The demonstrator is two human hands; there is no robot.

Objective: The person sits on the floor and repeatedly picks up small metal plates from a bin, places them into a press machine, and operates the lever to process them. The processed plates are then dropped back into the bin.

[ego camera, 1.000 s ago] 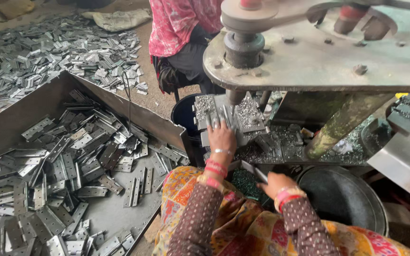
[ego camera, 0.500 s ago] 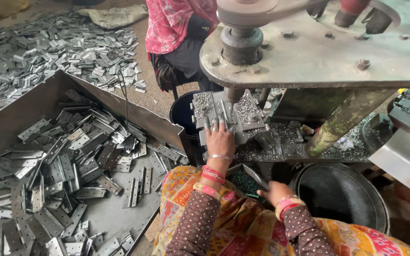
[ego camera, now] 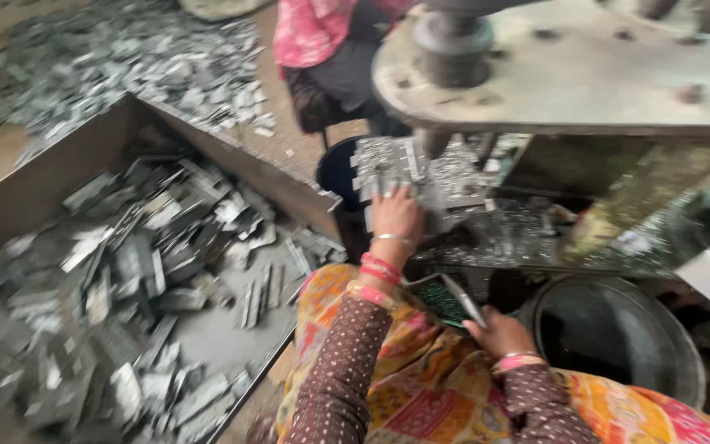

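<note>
The picture is motion-blurred, so fine edges are soft. The landmark is the press plate [ego camera: 585, 78], a thick, flat, dull grey metal slab with rounded corners and a few bolt heads, reaching across the upper right, with a dark cylindrical shaft rising from it.

Just below the plate's left end lies a punched metal sheet [ego camera: 412, 168], thin, silvery and jagged with cut-outs. The left hand [ego camera: 396, 215] rests flat on the near edge of this sheet, fingers spread and pressing down, not curled round anything; red and silver bangles ring the wrist, and the sleeve is brown with small pale dots.

Below the plate, nearer the viewer, the right hand [ego camera: 499, 333] is closed on one end of a narrow flat metal strip [ego camera: 462, 300], grey and straight-edged, which slants up and left from the hand. The strip lies over a small green mesh-like patch [ego camera: 440, 304]. The lap beneath both arms is covered in bright orange and yellow patterned cloth.

Right of that hand and under the plate sits a round dark metal tub [ego camera: 618, 341] with a pale worn rim.

Far left of the plate a large open sheet-metal tray [ego camera: 232, 156] with low brown walls holds a loose heap of small flat grey metal pieces [ego camera: 125, 271], rectangular and dull. More of them are scattered on the floor beyond the tray. Above the plate's left end sits another person in pink patterned cloth [ego camera: 314, 33].
</note>
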